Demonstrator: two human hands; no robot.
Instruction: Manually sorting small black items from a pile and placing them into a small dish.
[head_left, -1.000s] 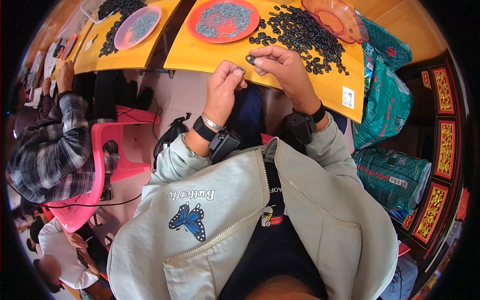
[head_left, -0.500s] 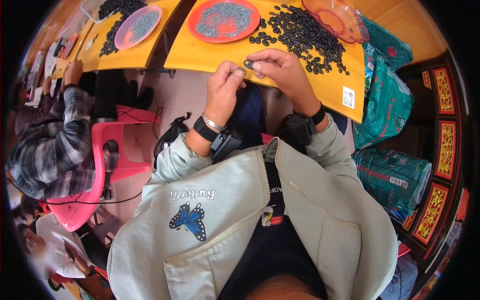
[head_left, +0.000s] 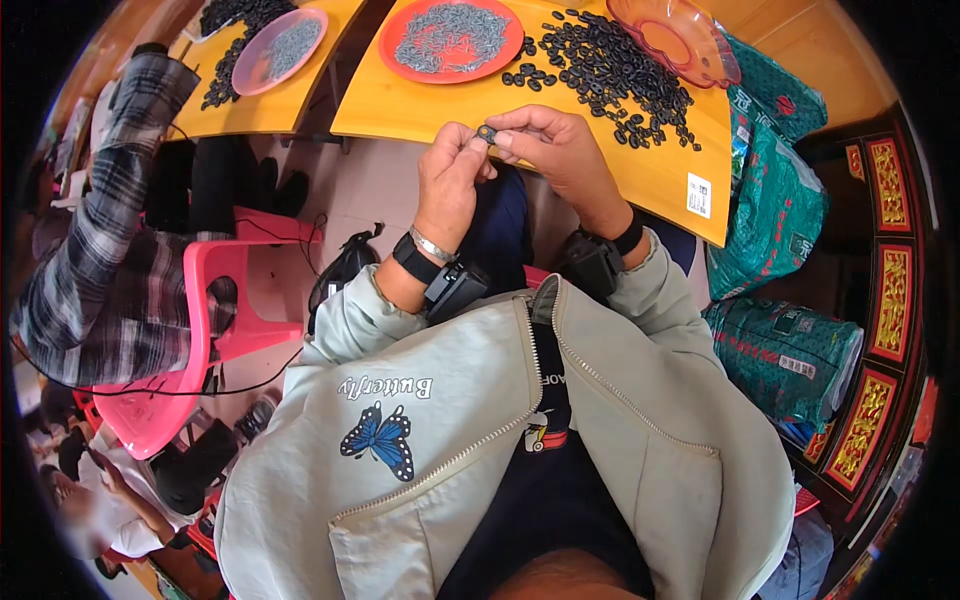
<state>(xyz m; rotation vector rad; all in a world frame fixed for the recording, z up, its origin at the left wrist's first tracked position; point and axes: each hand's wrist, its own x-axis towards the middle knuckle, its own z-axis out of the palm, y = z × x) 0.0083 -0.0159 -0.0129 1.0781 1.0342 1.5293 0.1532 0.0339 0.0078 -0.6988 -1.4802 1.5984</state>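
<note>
Just off the table's near edge, my two hands meet at a small black oval piece point(head_left: 486, 133) with a hole in it. My right hand point(head_left: 566, 160) pinches it from the right between thumb and forefinger. From the left, the closed thumb and finger of my left hand point(head_left: 448, 175) press on its lower end. Whether a tiny metal part also sits between those left fingertips is too small to tell. Beyond, small grey metal parts point(head_left: 450, 38) lie on a red plate point(head_left: 440, 78). Right of it spreads a pile of similar black oval pieces point(head_left: 625, 70).
An orange translucent dish point(head_left: 690, 45) stands at the table's point(head_left: 580, 185) far right. Green bags point(head_left: 775, 190) crowd the right side. On the left table is a pink plate point(head_left: 240, 75) of metal parts. A person in a plaid sleeve point(head_left: 130, 160) sits on a pink chair point(head_left: 205, 300).
My hands have come together, and the black oval piece has moved slightly left to meet my left fingertips. The neighbour in plaid has stretched an arm forward over the left table.
</note>
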